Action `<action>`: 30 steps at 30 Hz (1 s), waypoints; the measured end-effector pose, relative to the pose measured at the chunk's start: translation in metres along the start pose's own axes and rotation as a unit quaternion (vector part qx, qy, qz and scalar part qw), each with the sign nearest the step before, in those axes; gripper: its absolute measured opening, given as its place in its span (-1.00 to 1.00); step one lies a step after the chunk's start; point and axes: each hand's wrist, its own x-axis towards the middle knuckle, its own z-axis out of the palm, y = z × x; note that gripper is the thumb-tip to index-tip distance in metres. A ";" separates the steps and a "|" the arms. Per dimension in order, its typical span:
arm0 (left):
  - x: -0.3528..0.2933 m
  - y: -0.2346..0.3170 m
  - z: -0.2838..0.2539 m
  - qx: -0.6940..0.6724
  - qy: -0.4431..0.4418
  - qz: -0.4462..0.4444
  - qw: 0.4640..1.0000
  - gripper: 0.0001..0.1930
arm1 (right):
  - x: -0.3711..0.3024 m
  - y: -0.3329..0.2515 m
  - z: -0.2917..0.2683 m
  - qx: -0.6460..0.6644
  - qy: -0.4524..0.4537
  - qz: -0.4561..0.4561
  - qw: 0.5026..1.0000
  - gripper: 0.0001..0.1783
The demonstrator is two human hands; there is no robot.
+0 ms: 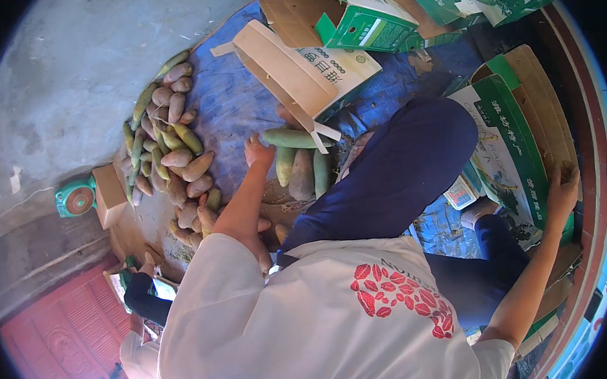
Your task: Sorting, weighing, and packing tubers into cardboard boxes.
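At the middle, my left hand (259,151) is closed at the near-left end of a long green radish (290,138). That radish lies crosswise over the tops of several others, among them a brownish-red radish (302,176) and a green one (322,173). Past them an open white carton (289,69) rests tilted, one flap hanging by the radish's right end. On the far right, my right hand (562,186) grips the brown cardboard edge of a green-and-white carton (505,132); part of its fingers is hidden behind the board.
A heap of red and green radishes (176,155) lies left on the blue tarp (224,90). More green cartons (370,22) stand at the far side. A teal fan-like device (76,198) sits by a brown box (109,196). Another person (140,356) is at lower left.
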 end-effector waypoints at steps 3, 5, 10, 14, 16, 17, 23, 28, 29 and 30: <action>0.000 0.010 0.002 0.086 -0.034 0.076 0.993 -0.25 | -0.008 -0.055 -0.007 -0.030 0.013 -0.029 0.999 -0.72; 0.004 0.023 0.006 0.128 -0.062 0.077 0.987 -0.22 | -0.009 -0.066 -0.010 -0.030 0.004 -0.027 0.999 -0.73; 0.011 0.045 0.013 0.226 -0.136 0.076 0.962 -0.18 | -0.015 -0.065 -0.007 -0.054 -0.034 -0.098 0.993 -0.76; 0.015 0.049 0.022 0.281 -0.150 0.111 0.941 -0.30 | -0.018 -0.078 -0.008 -0.057 -0.014 -0.155 0.986 -0.74; 0.015 0.049 0.024 0.299 -0.167 0.110 0.933 -0.35 | -0.016 -0.075 -0.007 -0.057 -0.022 -0.149 0.987 -0.74; 0.014 0.042 0.029 0.326 -0.171 0.116 0.923 -0.40 | -0.016 -0.074 -0.007 -0.057 -0.029 -0.144 0.988 -0.74; 0.004 0.021 0.043 0.280 -0.191 0.091 0.936 -0.35 | -0.012 -0.085 -0.008 -0.084 -0.076 -0.136 0.984 -0.79; -0.021 0.031 0.014 0.243 -0.285 0.146 0.916 -0.28 | -0.013 -0.087 -0.009 -0.044 -0.064 -0.146 0.986 -0.78; -0.022 0.028 0.013 0.207 -0.281 0.138 0.927 -0.29 | -0.014 -0.087 -0.008 -0.034 -0.064 -0.155 0.985 -0.77; -0.023 0.025 0.009 0.171 -0.277 0.130 0.937 -0.30 | -0.014 -0.088 -0.007 -0.032 -0.061 -0.149 0.986 -0.77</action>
